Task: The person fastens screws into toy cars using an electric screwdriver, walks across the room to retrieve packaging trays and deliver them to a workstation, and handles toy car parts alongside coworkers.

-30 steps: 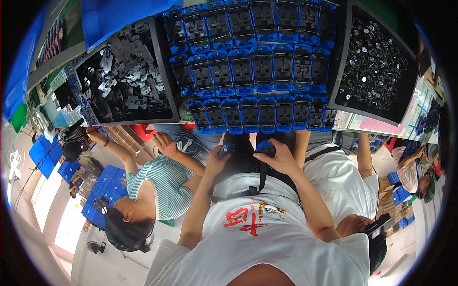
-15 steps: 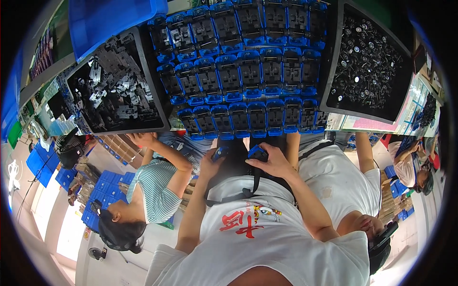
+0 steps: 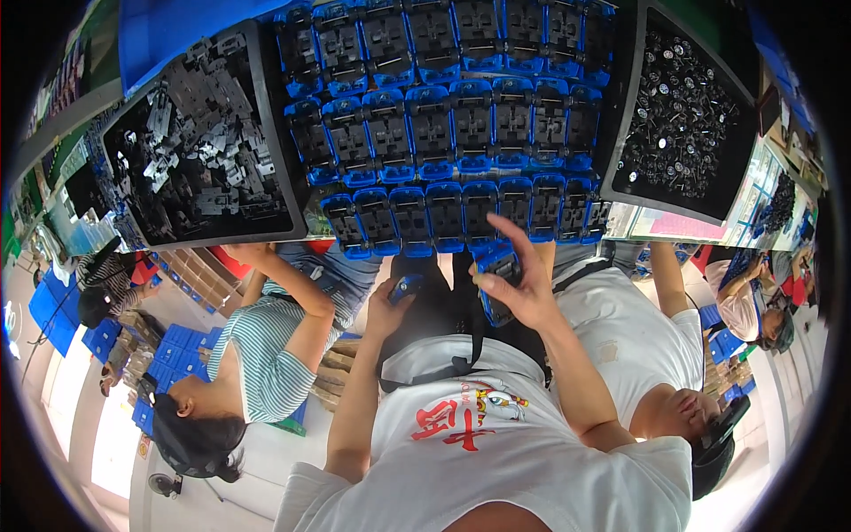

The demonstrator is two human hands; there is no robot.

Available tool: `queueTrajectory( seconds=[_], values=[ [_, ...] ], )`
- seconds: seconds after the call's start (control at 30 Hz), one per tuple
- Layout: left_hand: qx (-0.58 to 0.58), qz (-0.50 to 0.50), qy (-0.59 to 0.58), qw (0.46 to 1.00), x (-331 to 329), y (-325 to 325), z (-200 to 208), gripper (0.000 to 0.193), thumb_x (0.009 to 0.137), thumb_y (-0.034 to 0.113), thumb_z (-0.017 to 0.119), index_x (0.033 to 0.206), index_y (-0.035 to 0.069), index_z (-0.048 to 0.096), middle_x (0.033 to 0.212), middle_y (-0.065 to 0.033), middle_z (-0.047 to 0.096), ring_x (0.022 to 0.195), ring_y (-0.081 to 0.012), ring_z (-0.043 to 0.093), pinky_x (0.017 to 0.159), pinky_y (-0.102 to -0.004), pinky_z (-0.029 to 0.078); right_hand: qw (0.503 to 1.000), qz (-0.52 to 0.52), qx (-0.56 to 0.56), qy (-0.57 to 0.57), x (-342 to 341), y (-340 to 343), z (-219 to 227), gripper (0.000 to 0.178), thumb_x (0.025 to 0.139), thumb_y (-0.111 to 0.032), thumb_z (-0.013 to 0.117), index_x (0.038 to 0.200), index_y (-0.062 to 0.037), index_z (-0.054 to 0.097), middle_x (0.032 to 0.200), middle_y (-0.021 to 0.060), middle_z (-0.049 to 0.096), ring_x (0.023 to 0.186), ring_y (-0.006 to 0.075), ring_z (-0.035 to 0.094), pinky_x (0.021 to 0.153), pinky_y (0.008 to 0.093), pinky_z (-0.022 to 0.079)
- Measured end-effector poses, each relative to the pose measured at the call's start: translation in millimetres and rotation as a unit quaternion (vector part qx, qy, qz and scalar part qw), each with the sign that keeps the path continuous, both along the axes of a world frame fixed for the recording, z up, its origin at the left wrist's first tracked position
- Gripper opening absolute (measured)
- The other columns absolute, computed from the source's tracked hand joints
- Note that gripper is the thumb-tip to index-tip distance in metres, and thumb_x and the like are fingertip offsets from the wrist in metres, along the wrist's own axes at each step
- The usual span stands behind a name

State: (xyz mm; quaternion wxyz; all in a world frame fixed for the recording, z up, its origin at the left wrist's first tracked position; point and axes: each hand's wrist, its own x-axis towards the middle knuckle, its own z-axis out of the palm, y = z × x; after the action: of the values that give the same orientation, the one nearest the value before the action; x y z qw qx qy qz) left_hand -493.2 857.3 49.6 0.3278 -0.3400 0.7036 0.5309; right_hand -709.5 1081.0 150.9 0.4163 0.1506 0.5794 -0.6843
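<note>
My left hand (image 3: 385, 310) is closed around a small blue and black toy car (image 3: 408, 286), held low in front of my waist. My right hand (image 3: 526, 288) grips a second blue and black toy car (image 3: 498, 275) by its side, thumb across it and index finger stretched up off it. The two cars are apart. Just beyond my hands lie rows of upturned blue toy cars (image 3: 434, 129), their black undersides and thin metal axles showing. The nearest row ends close to my right fingertip.
At the left, a black tray (image 3: 296, 199) holds many flat dark plates. Another black tray (image 3: 622, 115) at the right holds small wheels on axles. A blue bin (image 3: 168, 35) stands at the far left. Co-workers sit to my left (image 3: 275, 324) and right (image 3: 620, 328).
My right hand has risen slightly and turned its toy car more upright, lifting the index finger. My left hand keeps its hold almost unmoved. The whole view has shifted a little.
</note>
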Motion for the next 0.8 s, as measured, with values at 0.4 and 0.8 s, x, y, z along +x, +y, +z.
queueTrajectory(
  seconds=[0.4, 0.8],
  values=[
    [0.001, -0.016, 0.071, 0.997, 27.1, -16.0, 3.3, 0.038, 0.077, 0.011, 0.075, 0.111, -0.002, 0.064, 0.097, -0.0152, 0.068, 0.087, -0.0232, 0.065, 0.080, -0.0322, 0.050, 0.988, -0.091, 0.100, 0.080, -9.6, -40.7, -12.6, 0.090, 0.082, -0.013, 0.078, 0.150, 0.0025, 0.022, 0.129, 0.0146, 0.056, 0.116, 0.0180, 0.055, 0.100, 0.0319, 0.044],
    [0.037, -0.022, 0.126, 0.991, 55.8, -49.2, 30.0, 0.033, 0.080, 0.006, 0.073, 0.111, -0.003, 0.064, 0.093, -0.0080, 0.070, 0.081, -0.0115, 0.062, 0.076, -0.0263, 0.050, 0.979, -0.146, 0.106, 0.095, -8.2, -86.0, -38.7, 0.116, 0.072, -0.043, 0.084, 0.153, 0.0015, 0.014, 0.129, 0.0263, 0.052, 0.111, 0.0239, 0.057, 0.092, 0.0322, 0.046]
  ],
)
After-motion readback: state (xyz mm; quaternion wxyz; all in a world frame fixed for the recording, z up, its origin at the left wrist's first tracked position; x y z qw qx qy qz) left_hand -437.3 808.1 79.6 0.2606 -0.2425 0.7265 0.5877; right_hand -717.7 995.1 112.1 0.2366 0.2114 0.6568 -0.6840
